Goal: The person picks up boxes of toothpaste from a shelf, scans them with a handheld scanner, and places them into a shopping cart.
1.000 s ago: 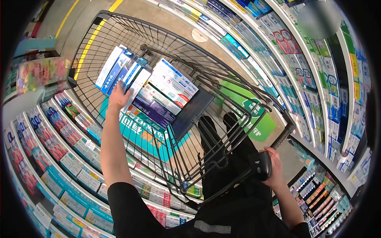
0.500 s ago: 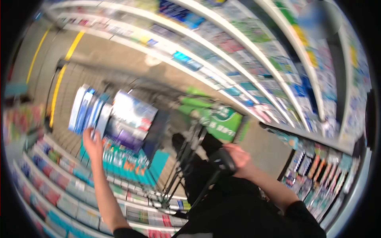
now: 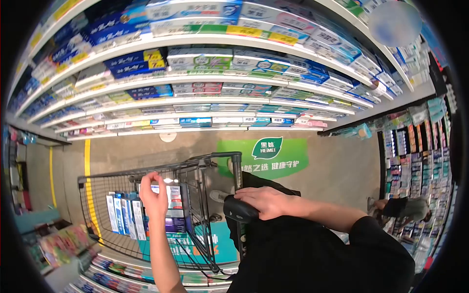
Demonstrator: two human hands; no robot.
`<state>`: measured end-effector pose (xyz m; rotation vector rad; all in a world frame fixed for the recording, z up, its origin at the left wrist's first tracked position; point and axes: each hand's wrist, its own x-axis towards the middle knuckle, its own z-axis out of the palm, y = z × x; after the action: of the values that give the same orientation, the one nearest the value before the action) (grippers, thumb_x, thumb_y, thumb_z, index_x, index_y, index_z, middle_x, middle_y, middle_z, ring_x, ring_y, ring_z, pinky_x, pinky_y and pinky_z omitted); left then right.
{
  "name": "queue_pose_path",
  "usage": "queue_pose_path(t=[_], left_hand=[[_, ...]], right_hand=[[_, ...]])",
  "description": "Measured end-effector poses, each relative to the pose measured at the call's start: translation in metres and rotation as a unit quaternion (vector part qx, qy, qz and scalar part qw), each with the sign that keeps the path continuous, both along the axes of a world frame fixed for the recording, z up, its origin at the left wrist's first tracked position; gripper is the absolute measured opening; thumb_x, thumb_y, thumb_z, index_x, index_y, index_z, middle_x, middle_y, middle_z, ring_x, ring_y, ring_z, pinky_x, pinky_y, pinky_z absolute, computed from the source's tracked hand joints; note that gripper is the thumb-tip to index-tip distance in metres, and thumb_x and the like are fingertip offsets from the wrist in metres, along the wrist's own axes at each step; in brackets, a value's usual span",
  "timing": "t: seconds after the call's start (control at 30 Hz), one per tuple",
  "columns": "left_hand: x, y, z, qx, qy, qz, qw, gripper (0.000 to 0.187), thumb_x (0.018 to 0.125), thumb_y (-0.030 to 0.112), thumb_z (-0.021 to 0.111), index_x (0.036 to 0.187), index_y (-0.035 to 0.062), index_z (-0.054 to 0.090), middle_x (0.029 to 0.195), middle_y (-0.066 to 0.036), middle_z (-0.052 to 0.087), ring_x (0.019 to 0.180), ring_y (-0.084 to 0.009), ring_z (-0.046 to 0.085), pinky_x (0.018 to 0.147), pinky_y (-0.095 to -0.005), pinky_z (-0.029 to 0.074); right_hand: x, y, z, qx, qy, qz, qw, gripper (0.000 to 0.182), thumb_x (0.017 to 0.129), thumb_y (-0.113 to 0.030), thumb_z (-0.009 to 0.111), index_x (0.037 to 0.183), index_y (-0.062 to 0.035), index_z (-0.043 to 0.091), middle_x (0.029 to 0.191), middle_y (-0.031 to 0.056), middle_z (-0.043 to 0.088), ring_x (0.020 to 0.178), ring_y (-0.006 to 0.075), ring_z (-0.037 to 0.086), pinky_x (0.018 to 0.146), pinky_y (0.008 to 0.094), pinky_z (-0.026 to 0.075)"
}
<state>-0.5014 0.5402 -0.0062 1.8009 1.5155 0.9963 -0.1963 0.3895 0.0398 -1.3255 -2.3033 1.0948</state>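
Note:
A black wire shopping cart [image 3: 128, 172] stands at my left. Toothpaste-like boxes [image 3: 126, 215] stand in a row inside it, blue and white. Next to them is a stack of larger boxes [image 3: 175, 202], one of them purple at the lower end. Over the cart, between the row and the stack, hovers my left hand [image 3: 154, 195], its fingers loosely bent and apart from the thumb, with nothing visible in them. My right hand [image 3: 264, 201] lies over a rounded black piece [image 3: 239, 210] on the cart handle, its fingertips partly hidden.
Shelves [image 3: 205, 80] packed with boxed goods curve across the far side. A green floor sticker [image 3: 288, 154] lies beyond the handle. Hanging goods [image 3: 415, 151] line the right side, with another person [image 3: 408, 209] near them. Lower shelves [image 3: 122, 268] run along the near left.
My view has swung round, so the shelves and cart now look level. My left hand has moved from the boxes' near end to above them. My right hand stays at the handle.

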Motion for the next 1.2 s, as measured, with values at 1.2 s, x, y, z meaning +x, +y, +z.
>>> queue_pose_path(t=[1.2], left_hand=[[0.279, 0.328, 0.016, 0.121, 0.536, -0.302, 0.779, 0.063, 0.077, 0.034, 0.077, 0.129, 0.0085, 0.052, 0.128, -0.017, 0.057, 0.121, -0.0373, 0.051, 0.102, -0.046, 0.042]], right_hand=[[0.196, 0.07, -0.057, -0.191, 0.012, -0.151, 0.97, 0.049, 0.064, -0.009, 0.065, 0.111, -0.003, 0.056, 0.1, 0.0171, 0.062, 0.096, 0.0386, 0.061, 0.082, 0.0467, 0.051]])
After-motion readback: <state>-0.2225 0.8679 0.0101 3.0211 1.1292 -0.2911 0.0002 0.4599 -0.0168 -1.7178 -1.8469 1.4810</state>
